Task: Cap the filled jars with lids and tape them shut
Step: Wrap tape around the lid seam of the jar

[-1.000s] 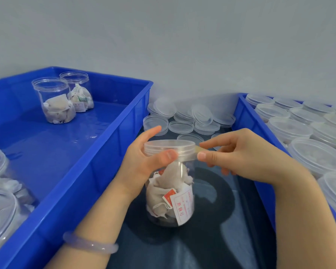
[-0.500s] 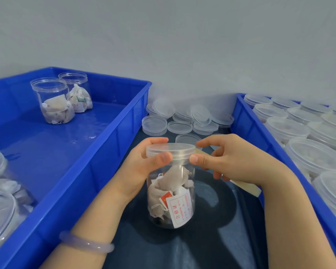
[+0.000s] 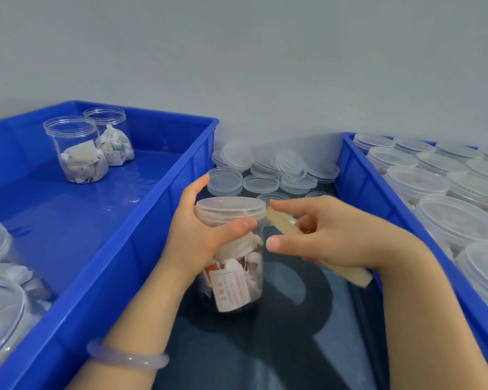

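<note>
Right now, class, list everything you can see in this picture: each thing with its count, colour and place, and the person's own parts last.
Capped jar: one, clear, filled with white packets, centre, on the dark table.
Lid: one, clear, on that jar.
Tape: one yellowish strip, from the lid's edge into the right hand.
Left bin: one, blue, left side.
Open jars: two, clear, uncapped, filled, far corner of left bin.
Near jars: clear, at left edge; count unclear.
Loose lids: many, clear, piled between the bins.
Right bin: one, blue, right side.
Lidded jars: many, clear, in right bin.
Bracelet: one, pale, left wrist.
Left hand: grips jar.
Right hand: holds tape.
</note>
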`<state>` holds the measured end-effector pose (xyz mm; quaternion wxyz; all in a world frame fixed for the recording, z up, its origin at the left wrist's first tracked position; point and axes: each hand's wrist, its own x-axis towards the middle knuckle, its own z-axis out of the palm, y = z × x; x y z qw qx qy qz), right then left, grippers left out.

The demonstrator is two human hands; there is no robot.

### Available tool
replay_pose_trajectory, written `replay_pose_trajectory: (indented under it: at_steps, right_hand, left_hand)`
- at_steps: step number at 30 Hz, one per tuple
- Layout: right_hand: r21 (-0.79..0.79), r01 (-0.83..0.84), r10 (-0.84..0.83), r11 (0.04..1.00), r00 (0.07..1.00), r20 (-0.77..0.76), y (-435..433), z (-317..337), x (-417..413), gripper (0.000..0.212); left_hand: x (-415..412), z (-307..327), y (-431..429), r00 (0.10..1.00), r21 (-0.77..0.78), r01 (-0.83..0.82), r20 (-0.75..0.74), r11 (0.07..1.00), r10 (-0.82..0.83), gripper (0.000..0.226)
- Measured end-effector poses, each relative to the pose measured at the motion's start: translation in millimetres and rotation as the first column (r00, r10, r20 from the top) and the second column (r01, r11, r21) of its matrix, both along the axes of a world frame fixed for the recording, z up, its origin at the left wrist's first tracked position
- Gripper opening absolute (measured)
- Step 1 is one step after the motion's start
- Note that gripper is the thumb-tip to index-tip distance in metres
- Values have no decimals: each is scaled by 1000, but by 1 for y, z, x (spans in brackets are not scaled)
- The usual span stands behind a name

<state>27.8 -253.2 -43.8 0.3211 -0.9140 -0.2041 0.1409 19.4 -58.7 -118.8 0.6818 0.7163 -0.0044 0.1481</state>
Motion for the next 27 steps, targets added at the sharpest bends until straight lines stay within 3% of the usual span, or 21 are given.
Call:
replay_pose_trajectory:
  at_steps: [2, 5, 10, 17, 22, 24, 27]
  right_hand:
    - [31, 70, -71, 997, 997, 32, -7, 2, 2, 95]
    - [52, 108, -110, 993, 993, 44, -15, 6, 2, 85]
    - [49, 119, -119, 992, 993, 0, -15, 5, 0, 81]
    - [23, 121, -121, 992, 992, -20, -9, -3, 6, 98]
    - [47, 121, -116, 991, 988, -97, -7, -3, 4, 88]
    - [-25, 145, -145, 989, 989, -27, -2, -1, 2, 82]
    - [-109, 165, -151, 980, 981, 122, 7, 1, -2, 80]
  left_hand:
    - [0, 0, 0, 997, -63, 77, -6, 995, -78, 93]
    - [-2, 2, -4, 982, -154, 187, 7, 970, -188, 88]
    - [-3, -1, -6, 961, -166, 273, 9, 948, -276, 103]
    - [0, -7, -5, 935, -226, 333, -49, 915, -352, 111]
    - [-1, -6, -8, 964, -164, 257, -29, 952, -265, 104]
    - [-1, -5, -8, 981, -124, 193, 1, 973, -195, 99]
    - [-3, -2, -10, 997, 37, 71, 8, 997, -72, 113]
